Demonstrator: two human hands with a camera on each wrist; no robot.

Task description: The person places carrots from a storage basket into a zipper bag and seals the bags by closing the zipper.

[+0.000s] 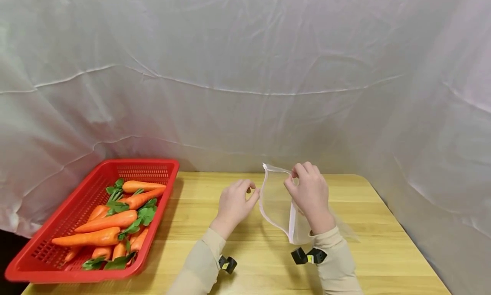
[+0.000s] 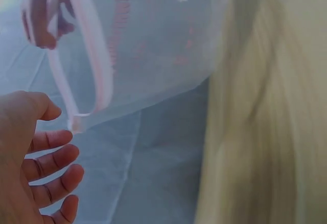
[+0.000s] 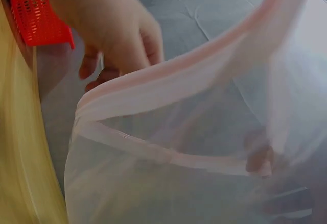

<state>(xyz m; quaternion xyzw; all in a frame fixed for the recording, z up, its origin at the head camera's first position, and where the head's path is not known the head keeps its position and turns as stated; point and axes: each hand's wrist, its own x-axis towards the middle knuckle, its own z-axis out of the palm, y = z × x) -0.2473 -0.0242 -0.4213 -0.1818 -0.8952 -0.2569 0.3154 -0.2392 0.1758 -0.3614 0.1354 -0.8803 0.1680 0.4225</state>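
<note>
No legible text or labels anywhere

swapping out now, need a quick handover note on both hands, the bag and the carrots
Right hand: grip pinches the top rim of the clear zip bag, held up above the wooden table.
Left hand: open, at the bag's near edge, apparently not gripping it.
Carrots: all in the red basket at the table's left.
Done: bag lifted, mouth partly open.
Left: bag holds nothing visible; no carrot picked up.

Open tabletop (image 1: 199, 227) between basket (image 1: 161, 227) and bag (image 1: 276, 201)
</note>
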